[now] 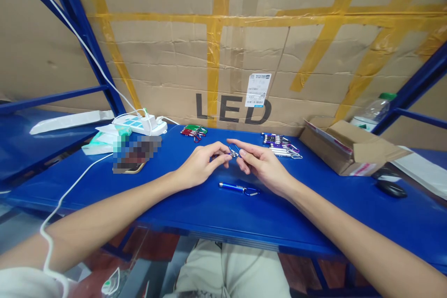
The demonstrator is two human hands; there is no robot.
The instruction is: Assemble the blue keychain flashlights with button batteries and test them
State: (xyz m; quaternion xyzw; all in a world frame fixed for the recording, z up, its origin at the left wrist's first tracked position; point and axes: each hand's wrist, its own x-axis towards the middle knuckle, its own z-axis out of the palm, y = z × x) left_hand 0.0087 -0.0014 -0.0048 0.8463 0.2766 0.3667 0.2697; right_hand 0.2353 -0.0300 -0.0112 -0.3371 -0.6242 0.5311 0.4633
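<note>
Both hands meet over the middle of the blue table point(216, 209). My left hand point(200, 163) pinches a small silvery keychain flashlight, mostly hidden in its fingers. My right hand point(260, 164) pinches the blue carabiner clip point(233, 151) at the flashlight's end. Just in front of the hands, a blue keychain flashlight point(237, 188) with a clip lies flat on the table.
Red and green flashlights point(193, 132) lie in a pile at the back. Purple and silver flashlights point(281, 144) lie to the right, beside an open cardboard box point(351, 149). A power strip point(139, 125), a phone point(134, 160), a mouse point(391, 188) and a bottle point(373, 111) surround them.
</note>
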